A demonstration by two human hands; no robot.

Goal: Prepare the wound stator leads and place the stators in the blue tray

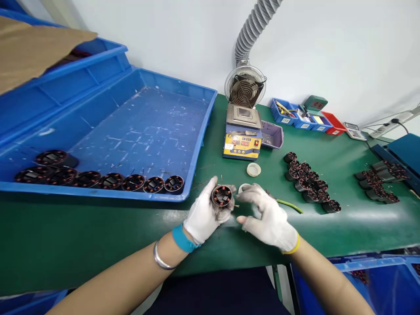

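Observation:
My left hand, in a white glove, is wrapped round a motor stator, a dark ring with copper windings that faces up. Short wire ends stick out from its right side. Just right of it, my gloved right hand is apart from the stator, with thumb and fingers spread and nothing visible between them. The thumb tip is bare. Behind the right fingers lies a pair of pliers with green handles, partly hidden. A small white dish is half covered by that hand, and another white cup stands farther back.
A large blue tray holds several stators along its near edge. A solder pot unit stands at the back under a fan and grey hose. Grouped stators stand on the right, beyond them more stators. Small bins line the wall.

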